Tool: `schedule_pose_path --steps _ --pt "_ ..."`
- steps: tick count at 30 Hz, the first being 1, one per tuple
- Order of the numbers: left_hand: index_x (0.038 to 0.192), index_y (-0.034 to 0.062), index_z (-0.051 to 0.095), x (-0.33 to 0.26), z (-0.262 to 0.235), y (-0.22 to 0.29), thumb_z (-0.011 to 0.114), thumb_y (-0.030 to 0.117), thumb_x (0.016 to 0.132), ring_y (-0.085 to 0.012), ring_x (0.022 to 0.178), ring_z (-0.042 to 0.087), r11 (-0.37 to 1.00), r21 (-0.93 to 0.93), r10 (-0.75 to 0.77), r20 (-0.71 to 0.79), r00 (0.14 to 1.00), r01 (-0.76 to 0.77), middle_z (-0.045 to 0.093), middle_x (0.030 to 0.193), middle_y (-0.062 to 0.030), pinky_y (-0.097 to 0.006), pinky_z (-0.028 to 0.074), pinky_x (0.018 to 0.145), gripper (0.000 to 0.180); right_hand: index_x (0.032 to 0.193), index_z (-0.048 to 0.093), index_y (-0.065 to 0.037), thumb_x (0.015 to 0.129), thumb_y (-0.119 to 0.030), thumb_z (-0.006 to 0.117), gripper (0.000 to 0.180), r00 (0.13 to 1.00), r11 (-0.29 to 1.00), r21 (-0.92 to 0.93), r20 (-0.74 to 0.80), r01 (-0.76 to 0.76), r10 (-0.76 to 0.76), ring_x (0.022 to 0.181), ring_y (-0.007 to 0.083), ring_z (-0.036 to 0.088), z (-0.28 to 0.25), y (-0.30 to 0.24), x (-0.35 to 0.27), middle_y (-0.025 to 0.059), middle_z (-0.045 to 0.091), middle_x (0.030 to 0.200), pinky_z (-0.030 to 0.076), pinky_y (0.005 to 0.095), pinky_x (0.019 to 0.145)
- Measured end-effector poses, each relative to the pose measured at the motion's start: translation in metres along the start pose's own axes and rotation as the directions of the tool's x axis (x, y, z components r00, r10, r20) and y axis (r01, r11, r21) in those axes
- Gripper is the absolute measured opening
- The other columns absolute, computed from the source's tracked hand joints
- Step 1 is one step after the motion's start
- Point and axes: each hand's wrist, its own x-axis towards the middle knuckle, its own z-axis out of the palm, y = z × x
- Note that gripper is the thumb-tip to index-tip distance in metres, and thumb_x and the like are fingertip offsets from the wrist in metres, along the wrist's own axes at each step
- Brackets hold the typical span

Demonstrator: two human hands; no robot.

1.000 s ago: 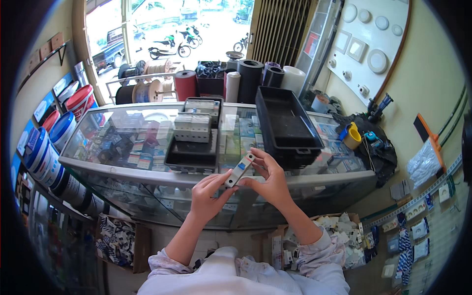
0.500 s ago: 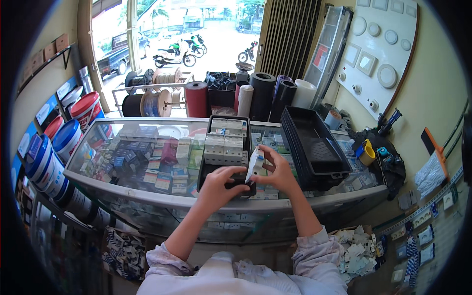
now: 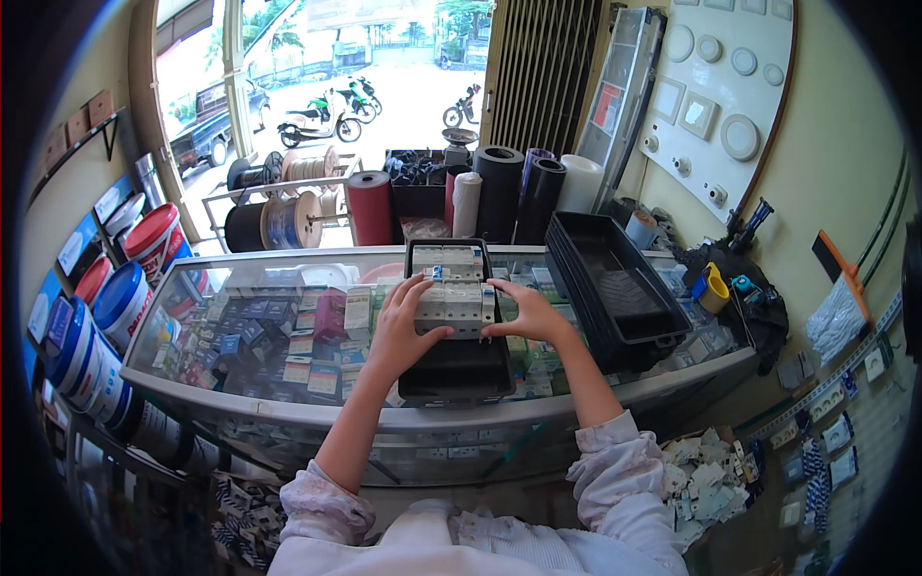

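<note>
A black plastic tray (image 3: 451,379) stands on the glass counter, with rows of white circuit breakers (image 3: 449,305) in its far part and its near part bare. My left hand (image 3: 399,324) grips the left end of the nearer row, fingers over the top and thumb at the front. At the row's right end, my right hand (image 3: 533,315) has its fingers and thumb around a circuit breaker (image 3: 488,304) with a blue mark, set against the others. Both palms partly hide the tray's side walls.
Stacked empty black trays (image 3: 624,298) stand right of the work. Beneath the glass counter (image 3: 288,408) lie many small boxes. Rolls of sheeting (image 3: 497,192) and cable spools (image 3: 298,221) stand behind it. Paint buckets (image 3: 130,298) line the left; a box of white parts (image 3: 706,480) sits low right.
The circuit breaker in my right hand has gone from above the tray's near right side into the row's right end. My left hand has moved forward onto the row. The view has shifted slightly.
</note>
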Motion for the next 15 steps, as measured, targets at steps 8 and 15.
schedule_pose_path --steps 8,15 --pt "0.133 0.0034 0.037 0.002 0.011 -0.017 0.082 0.028 0.063 -0.0343 0.126 0.040 0.990 -0.114 -0.078 -0.009 0.997 0.077 0.038 0.139 -0.0136 -0.041 0.035 0.104 0.087 0.134 0.045 -0.009 0.058 -0.044 0.082 0.091 1.000 0.999 0.054 -0.021 -0.008 0.009 0.124 0.0304 0.047 0.003 0.008 0.005 0.0162 0.050 0.133 0.035 0.0393 0.105" --pt "0.131 0.0021 0.039 0.002 0.015 -0.021 0.082 0.029 0.063 -0.0337 0.126 0.041 0.988 -0.133 -0.088 -0.025 0.996 0.084 0.039 0.138 -0.0137 -0.041 0.036 0.103 0.085 0.135 0.045 -0.011 0.058 -0.043 0.082 0.091 0.999 0.997 0.071 0.032 -0.028 0.026 0.124 0.0296 0.047 0.000 0.008 0.010 0.0159 0.051 0.131 0.035 0.0394 0.105"
